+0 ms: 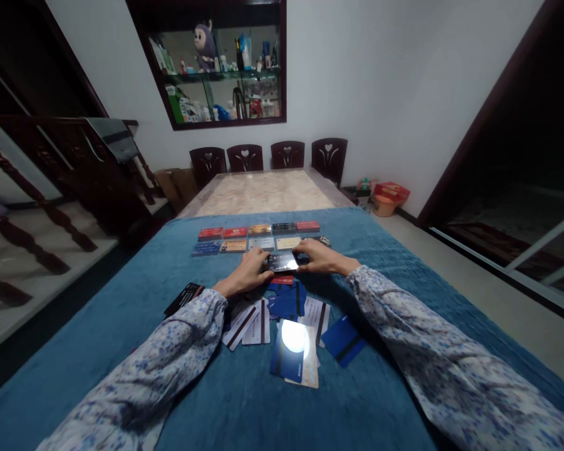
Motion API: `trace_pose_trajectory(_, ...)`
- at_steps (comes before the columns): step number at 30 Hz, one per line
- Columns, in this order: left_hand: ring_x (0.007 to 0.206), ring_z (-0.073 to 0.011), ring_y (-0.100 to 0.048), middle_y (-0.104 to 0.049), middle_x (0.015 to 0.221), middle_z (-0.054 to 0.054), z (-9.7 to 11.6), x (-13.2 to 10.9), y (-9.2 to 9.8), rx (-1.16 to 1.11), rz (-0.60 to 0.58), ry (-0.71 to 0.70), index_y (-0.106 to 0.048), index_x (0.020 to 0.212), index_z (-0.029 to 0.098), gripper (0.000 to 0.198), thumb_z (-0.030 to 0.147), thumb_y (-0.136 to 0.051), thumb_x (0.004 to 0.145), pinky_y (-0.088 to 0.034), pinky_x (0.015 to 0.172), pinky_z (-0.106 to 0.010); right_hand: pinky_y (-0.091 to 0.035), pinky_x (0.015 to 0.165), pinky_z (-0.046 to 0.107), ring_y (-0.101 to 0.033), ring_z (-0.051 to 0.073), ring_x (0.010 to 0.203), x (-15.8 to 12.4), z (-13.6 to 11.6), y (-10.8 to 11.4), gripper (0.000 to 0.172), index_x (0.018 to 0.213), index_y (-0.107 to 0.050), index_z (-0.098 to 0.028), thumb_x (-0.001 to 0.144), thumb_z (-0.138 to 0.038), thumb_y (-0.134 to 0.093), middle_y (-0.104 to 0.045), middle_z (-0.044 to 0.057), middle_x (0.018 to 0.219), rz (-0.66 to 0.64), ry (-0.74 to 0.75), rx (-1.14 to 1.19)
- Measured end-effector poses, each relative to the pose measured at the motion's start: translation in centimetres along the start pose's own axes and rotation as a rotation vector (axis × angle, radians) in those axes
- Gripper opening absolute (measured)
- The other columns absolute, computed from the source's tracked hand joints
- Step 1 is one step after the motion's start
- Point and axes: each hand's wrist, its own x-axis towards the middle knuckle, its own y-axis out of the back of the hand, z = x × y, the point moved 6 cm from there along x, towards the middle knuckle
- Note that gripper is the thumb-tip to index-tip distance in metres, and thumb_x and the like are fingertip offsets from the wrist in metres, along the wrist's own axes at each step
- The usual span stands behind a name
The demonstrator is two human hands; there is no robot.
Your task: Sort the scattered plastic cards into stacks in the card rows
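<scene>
Both my hands hold one dark glossy card [282, 261] between them, just above the blue cloth [122, 313]. My left hand [245, 272] pinches its left edge and my right hand [318, 256] pinches its right edge. Beyond the card, two neat rows of cards [258, 237] lie face up: red, orange and dark ones in the far row, blue and pale ones in the near row. Closer to me a loose heap of cards [289, 319] lies scattered, mostly blue and white with black stripes. A single black card [184, 297] rests by my left forearm.
The blue cloth covers the near part of a long table; bare marble top [263, 191] shows beyond it. Several dark wooden chairs [267, 156] stand at the far end. A glass wall cabinet [220, 62] hangs above. A stair railing [42, 188] runs on the left.
</scene>
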Motion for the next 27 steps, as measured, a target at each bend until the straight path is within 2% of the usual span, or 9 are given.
trace_pose_trajectory(5,0.112,-0.0299,-0.057,-0.058,0.116,-0.012,-0.5,1.0,0.3,0.013,-0.015,-0.023,-0.064,0.122,0.016,0.040,0.032,-0.066,0.086,-0.047,0.103,-0.046,-0.047,0.086,0.032,-0.065,0.028,0.100,0.6,0.5,0.6,0.039,0.108,-0.077,-0.012,0.075,-0.032,-0.081,-0.074,0.014,0.108,0.014,-0.020,-0.011)
trace_pose_trajectory(11,0.109,-0.0293,-0.057,-0.059,0.113,-0.010,-1.7,3.2,-0.1,0.037,-0.013,-0.037,-0.065,0.116,0.019,0.037,0.034,-0.069,0.083,-0.049,0.100,-0.044,-0.047,0.083,0.031,-0.064,0.028,0.097,1.6,1.6,0.9,0.038,0.106,-0.077,-0.012,0.075,-0.032,-0.081,-0.073,0.014,0.105,-0.003,-0.029,-0.028)
trace_pose_trajectory(19,0.116,-0.0323,-0.058,-0.059,0.122,-0.015,-2.0,5.8,0.2,0.154,-0.058,-0.023,-0.065,0.122,0.016,0.040,0.032,-0.068,0.085,-0.048,0.103,-0.044,-0.048,0.082,0.032,-0.066,0.028,0.097,3.2,3.8,0.9,0.034,0.101,-0.077,-0.012,0.075,-0.032,-0.080,-0.073,0.014,0.105,-0.016,0.013,-0.031)
trace_pose_trajectory(24,0.121,-0.0334,-0.057,-0.061,0.123,-0.016,-2.4,7.2,0.1,0.148,-0.049,-0.042,-0.067,0.120,0.016,0.040,0.034,-0.070,0.085,-0.048,0.105,-0.044,-0.048,0.086,0.032,-0.065,0.029,0.102,3.9,5.0,1.2,0.037,0.106,-0.077,-0.010,0.076,-0.033,-0.079,-0.072,0.016,0.110,-0.010,0.015,-0.043)
trace_pose_trajectory(27,0.120,-0.0336,-0.057,-0.061,0.124,-0.015,-2.8,8.2,0.1,0.163,-0.051,-0.019,-0.067,0.122,0.015,0.042,0.033,-0.070,0.084,-0.048,0.106,-0.045,-0.047,0.088,0.033,-0.065,0.029,0.103,4.5,5.7,1.2,0.033,0.102,-0.078,-0.013,0.076,-0.033,-0.078,-0.072,0.015,0.108,-0.010,0.012,-0.071)
